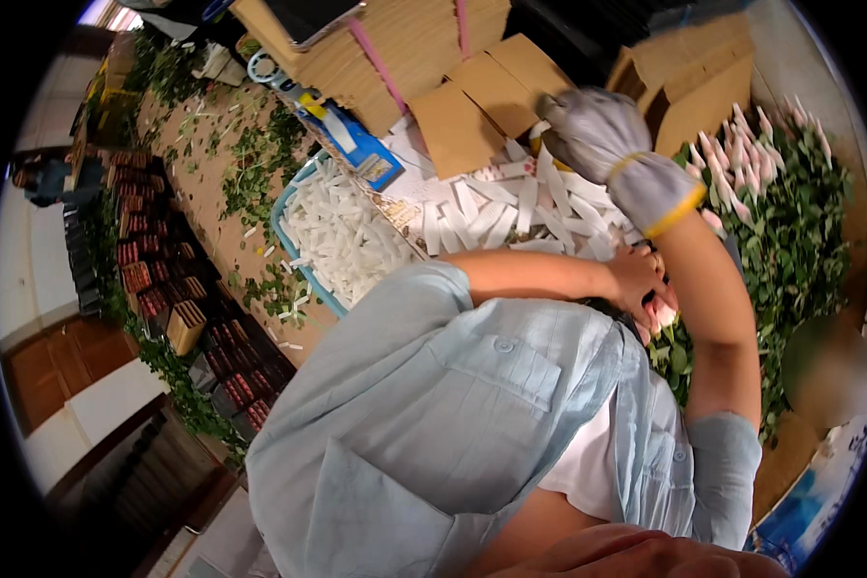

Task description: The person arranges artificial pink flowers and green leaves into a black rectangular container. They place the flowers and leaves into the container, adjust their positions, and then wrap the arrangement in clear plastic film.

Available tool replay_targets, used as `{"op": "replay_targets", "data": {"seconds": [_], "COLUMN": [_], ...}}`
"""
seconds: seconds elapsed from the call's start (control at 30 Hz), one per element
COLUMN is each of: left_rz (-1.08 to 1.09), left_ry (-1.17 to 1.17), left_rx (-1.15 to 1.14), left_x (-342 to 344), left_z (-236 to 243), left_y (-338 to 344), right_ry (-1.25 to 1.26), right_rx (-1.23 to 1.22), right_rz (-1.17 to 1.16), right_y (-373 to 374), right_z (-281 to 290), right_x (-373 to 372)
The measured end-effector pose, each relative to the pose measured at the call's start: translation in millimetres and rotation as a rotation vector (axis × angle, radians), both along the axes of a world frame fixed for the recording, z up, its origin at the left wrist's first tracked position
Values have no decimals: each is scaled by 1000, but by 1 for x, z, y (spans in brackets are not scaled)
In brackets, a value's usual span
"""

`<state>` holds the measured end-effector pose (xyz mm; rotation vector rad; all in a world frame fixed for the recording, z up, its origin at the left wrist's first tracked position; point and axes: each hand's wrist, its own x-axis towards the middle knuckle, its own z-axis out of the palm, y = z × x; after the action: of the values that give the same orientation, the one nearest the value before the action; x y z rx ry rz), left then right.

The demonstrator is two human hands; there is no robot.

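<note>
My bare left hand (pixel 636 281) reaches across my body, its fingers curled over pale pink rose buds (pixel 659 315) at the edge of the leafy stems. On my right hand (pixel 597 137) is a grey-white glove with a yellow cuff. It is raised over the far side of the work surface beside folded cardboard, its fingers bent; a small pale thing shows at the fingertips, too blurred to name. Beneath it lie loose white sleeve-like strips (pixel 530 207). More roses (pixel 737 169), their pink buds in pale sleeves, are heaped to the right over green leaves.
A light-blue tub (pixel 289 236) of small white pieces stands left of the strips. Beyond are a blue box (pixel 371 159), cardboard (pixel 472 116) and a wooden board (pixel 405 48). Leaves litter the floor (pixel 207 183). Dark crates of red flowers (pixel 154 260) line the left; another person (pixel 58 178) is there.
</note>
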<state>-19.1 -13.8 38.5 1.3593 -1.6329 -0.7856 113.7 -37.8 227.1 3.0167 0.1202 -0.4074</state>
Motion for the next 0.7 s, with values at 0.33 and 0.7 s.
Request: {"op": "replay_targets", "data": {"seconds": [0.33,0.7], "left_rz": [2,-159], "left_ry": [-87,-163], "left_rx": [-4,52], "left_x": [3,18], "left_z": [2,13], "left_y": [-2,-15], "right_ry": [-736,-509], "right_rx": [730,215], "right_rz": [-109,-379], "right_y": [-73,-36], "right_z": [4,-14], "right_x": [-84,-151]}}
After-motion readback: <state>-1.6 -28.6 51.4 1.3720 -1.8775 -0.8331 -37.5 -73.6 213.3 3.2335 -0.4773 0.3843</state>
